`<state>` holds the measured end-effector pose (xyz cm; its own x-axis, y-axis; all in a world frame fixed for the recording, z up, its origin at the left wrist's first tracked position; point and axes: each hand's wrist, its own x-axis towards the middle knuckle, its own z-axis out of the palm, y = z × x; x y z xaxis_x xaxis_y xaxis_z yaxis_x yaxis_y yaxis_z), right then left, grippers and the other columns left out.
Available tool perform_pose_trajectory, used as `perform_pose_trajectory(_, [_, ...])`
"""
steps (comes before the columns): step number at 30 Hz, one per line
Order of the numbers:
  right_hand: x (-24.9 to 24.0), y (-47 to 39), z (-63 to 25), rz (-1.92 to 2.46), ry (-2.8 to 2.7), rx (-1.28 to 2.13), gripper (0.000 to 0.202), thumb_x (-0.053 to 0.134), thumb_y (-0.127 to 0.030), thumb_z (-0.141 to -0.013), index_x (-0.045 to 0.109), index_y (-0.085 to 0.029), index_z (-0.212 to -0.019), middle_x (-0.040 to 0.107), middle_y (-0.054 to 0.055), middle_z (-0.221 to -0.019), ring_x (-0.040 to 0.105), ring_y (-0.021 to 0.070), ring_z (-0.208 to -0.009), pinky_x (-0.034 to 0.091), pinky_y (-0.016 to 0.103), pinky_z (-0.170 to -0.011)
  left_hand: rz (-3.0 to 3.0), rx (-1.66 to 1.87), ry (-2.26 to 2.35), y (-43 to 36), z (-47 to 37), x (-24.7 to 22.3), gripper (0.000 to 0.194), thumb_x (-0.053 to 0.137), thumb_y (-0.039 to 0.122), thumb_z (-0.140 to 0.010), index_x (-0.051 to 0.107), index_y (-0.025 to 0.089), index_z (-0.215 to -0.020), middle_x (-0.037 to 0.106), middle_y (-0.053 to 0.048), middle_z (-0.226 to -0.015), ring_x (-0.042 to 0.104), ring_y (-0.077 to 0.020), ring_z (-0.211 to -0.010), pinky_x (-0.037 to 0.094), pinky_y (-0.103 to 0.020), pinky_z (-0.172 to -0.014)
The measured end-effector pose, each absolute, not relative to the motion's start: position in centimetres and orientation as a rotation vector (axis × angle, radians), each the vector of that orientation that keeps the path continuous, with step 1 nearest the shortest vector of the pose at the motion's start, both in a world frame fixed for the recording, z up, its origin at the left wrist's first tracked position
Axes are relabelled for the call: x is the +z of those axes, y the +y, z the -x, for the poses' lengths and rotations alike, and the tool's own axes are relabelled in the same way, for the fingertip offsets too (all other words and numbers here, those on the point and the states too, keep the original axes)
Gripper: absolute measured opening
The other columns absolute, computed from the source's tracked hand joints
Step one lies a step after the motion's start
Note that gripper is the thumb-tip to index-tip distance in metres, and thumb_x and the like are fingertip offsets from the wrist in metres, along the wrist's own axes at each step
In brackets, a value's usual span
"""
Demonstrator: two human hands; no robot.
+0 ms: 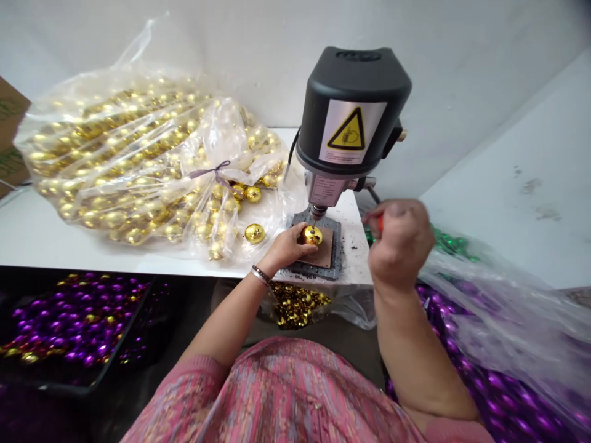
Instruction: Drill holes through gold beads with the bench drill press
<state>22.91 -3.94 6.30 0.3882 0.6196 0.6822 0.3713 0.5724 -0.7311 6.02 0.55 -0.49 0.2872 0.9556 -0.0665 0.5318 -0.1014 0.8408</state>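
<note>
My left hand (295, 246) grips a shiny gold ball (313, 235) on the brown board (325, 253) of a small drill press (353, 111). The drill bit points down at the top of the ball; whether it has entered cannot be made out. On the right, my right hand (401, 240) is closed around the red-tipped feed lever (380, 221) of the press. Another gold ball (254, 233) lies loose on the table, left of my left hand.
A large clear bag (115, 154) of gold balls covers the table's left side. Below the table stand a black crate (99, 375) of purple and gold balls and a bag of gold pieces (300, 304). Purple balls (498, 394) in plastic sit at right. Dark shavings dot the tabletop.
</note>
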Motion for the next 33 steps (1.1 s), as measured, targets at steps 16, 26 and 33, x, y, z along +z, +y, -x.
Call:
perform_pose_trajectory(16, [9.2, -3.5, -22.8, 0.982, -1.077, 0.415, 0.040, 0.054, -0.052, -0.089, 0.058, -0.016, -0.073, 0.045, -0.005, -0.061, 0.038, 0.0034, -0.048, 0.041, 0.026, -0.051, -1.663, 0.990, 1.792, -0.2, 2.8, -0.7, 0.035, 0.053, 0.020, -0.088, 0.069, 0.015, -0.120, 0.071, -0.013, -0.114, 0.065, -0.0240, -0.104, 0.051, -0.038, -0.097])
perform_pose_trajectory(26, [8.9, -3.8, -22.7, 0.976, -1.084, 0.433, 0.039, 0.055, -0.053, -0.087, 0.057, -0.018, -0.071, 0.044, -0.004, -0.059, 0.042, 0.0056, -0.050, 0.035, 0.026, -0.051, -2.038, 0.591, 1.816, 1.6, 4.2, -3.4, 0.055, 0.060, 0.017, -0.080, 0.058, 0.017, -0.134, 0.064, -0.016, -0.128, 0.062, -0.0303, -0.113, 0.046, -0.042, -0.103])
perform_pose_trajectory(33, [8.9, -3.9, -22.7, 0.945, -1.101, 0.416, 0.040, 0.058, -0.054, -0.085, 0.056, -0.018, -0.069, 0.045, -0.004, -0.060, 0.046, 0.0063, -0.053, 0.035, 0.027, -0.053, -1.918, 0.806, 1.741, 1.1, 3.4, -2.8, 0.051, 0.066, 0.027, -0.079, 0.059, 0.018, -0.129, 0.061, -0.014, -0.115, 0.059, -0.0275, -0.108, 0.047, -0.041, -0.099])
